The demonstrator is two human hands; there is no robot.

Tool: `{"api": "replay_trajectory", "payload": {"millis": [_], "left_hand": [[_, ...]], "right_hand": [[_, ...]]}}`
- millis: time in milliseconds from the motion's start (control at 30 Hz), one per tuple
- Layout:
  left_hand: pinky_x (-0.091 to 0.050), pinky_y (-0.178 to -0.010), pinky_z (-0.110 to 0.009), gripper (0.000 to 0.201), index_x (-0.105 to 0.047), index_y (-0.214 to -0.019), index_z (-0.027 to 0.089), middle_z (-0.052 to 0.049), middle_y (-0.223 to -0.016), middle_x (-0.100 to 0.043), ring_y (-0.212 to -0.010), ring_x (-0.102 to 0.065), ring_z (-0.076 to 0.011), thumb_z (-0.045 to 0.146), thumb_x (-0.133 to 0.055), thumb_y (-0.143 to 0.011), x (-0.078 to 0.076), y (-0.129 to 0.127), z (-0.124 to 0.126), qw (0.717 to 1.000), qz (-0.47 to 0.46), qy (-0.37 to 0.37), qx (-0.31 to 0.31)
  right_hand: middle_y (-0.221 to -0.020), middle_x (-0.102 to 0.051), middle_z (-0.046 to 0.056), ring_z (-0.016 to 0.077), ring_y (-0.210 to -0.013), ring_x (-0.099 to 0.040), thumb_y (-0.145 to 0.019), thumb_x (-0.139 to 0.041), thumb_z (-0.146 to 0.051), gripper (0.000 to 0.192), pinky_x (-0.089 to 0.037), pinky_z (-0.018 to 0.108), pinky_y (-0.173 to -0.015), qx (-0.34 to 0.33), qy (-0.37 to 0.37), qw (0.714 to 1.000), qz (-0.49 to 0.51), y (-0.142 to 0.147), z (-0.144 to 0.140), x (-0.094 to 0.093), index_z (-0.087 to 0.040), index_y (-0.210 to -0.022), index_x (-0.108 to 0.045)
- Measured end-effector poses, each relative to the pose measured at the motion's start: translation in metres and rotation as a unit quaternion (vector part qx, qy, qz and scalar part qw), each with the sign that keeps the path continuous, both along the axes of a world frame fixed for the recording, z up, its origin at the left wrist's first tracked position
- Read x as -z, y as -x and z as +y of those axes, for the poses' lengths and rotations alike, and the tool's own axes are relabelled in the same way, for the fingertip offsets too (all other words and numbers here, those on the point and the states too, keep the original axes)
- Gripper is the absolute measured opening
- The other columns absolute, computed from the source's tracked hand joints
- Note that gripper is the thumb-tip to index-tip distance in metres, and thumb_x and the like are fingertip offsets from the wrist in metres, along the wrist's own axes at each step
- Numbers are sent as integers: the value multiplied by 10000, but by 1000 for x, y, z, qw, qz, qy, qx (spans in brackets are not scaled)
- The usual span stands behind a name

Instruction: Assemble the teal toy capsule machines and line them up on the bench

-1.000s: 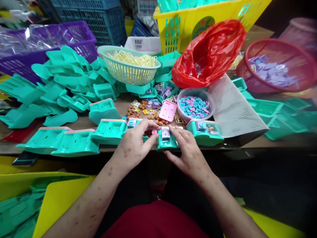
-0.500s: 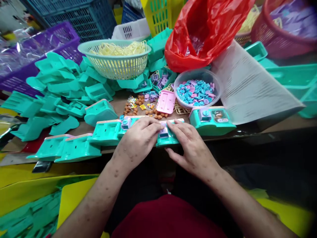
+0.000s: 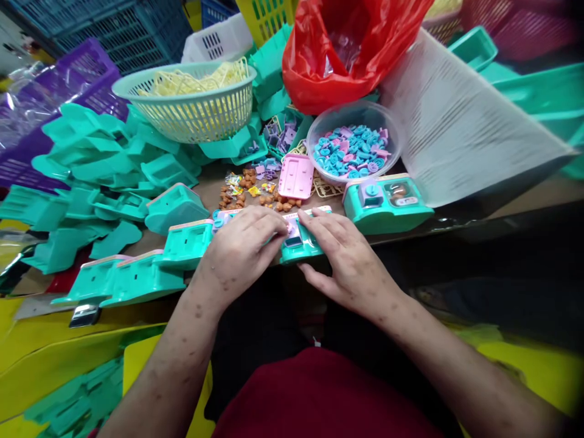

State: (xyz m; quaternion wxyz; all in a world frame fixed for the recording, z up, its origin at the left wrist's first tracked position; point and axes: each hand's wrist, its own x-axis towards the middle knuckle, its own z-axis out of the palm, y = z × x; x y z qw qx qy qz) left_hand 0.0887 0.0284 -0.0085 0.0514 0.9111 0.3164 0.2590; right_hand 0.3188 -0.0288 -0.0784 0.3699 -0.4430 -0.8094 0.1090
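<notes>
One teal housing (image 3: 306, 249) lies at the near edge of the table (image 3: 207, 182), between both hands. The left hand (image 3: 241, 249) has thumb and forefinger pinched together on what appears to be a small pink piece (image 3: 291, 229), largely hidden, at the housing's purple block (image 3: 294, 239). The right hand (image 3: 349, 258) rests its fingers across the housing, thumb apart below. Risks: an off-line push could pop the piece from the pinch; uneven right-hand pressure could tip the housing off the edge; a sideways slip could knock the neighbouring housing (image 3: 387, 213), beside the clear bowl (image 3: 312, 165).
</notes>
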Motion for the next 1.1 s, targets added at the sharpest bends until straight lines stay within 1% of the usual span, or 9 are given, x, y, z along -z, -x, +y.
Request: {"api": "replay_trajectory", "payload": {"millis": [67,200,333,433,600,733,833,967,1100], "left_hand": [[-610,-1051,-360,72,-734,-1112,174,-75,-1171,-809,-1145,-771,-214,147,-710,-1050,-3,3,3,1000,13,7,20],[-626,-1034,-331,103,-771,-1129,178,-61,-1164,-836,-1142,-793,-205,150,-741,-1035,-4,5,5,999,3,-8,34],[-628,-1034,-308,123,-805,-1127,191,-48,-1134,-848,-1108,-805,-188,143,-755,-1026,1,3,4,999,-29,-5,17],[-632,-1017,-307,124,-817,-1132,207,-49,-1142,-843,-1093,-803,-183,165,-762,-1029,5,2,3,999,-43,-9,3],[-655,-1011,-363,157,-797,-1200,219,-80,-1188,-808,-1112,-786,-209,235,-736,-1057,2,3,-1,1000,-8,6,27],[-647,-1062,-432,238,-751,-1307,204,-107,-1231,-785,-1188,-756,-251,225,-673,-1083,-4,7,-8,998,41,9,39],[-629,-1096,-435,266,-731,-1344,193,-112,-1276,-768,-1213,-740,-250,194,-635,-1096,-6,7,-13,998,51,26,30],[-626,-1098,-442,242,-751,-1306,180,-117,-1255,-763,-1197,-736,-254,201,-612,-1108,-4,1,-20,998,40,47,-3],[-631,-1074,-496,247,-762,-1277,118,-151,-1203,-761,-1155,-726,-286,206,-606,-1108,-1,-11,-31,997,57,30,-44]], "right_hand": [[-1640,-588,163,365,-1547,-518,-1000,-709,-229,873,-452,636,-1296,0,-1,1000,1,0,0,1,-228,-1767,-292],[-1638,-586,171,368,-1556,-509,-1000,-704,-222,861,-449,644,-1296,0,-6,1000,6,1,0,3,-220,-1762,-303],[-1631,-588,174,356,-1563,-499,-1000,-688,-205,824,-445,626,-1307,0,-14,1000,11,1,0,3,-188,-1745,-336],[-1635,-585,161,368,-1569,-493,-996,-684,-196,859,-447,656,-1299,-1,-5,1000,11,1,1,3,-222,-1765,-302],[-1639,-584,155,383,-1569,-495,-997,-683,-192,913,-452,687,-1285,-4,0,1000,12,1,0,2,-267,-1789,-234],[-1626,-592,156,375,-1555,-508,-996,-682,-189,874,-458,667,-1288,3,2,1000,15,2,0,1,-251,-1771,-283],[-1627,-591,161,370,-1555,-504,-993,-682,-188,842,-448,653,-1298,5,3,1000,13,2,0,1,-229,-1753,-322],[-1624,-591,164,363,-1546,-506,-994,-680,-195,828,-447,641,-1300,6,2,1000,13,3,0,1,-212,-1746,-332],[-1622,-584,168,363,-1546,-503,-985,-685,-192,858,-454,634,-1298,9,2,1000,12,5,-1,2,-201,-1758,-314]]}}
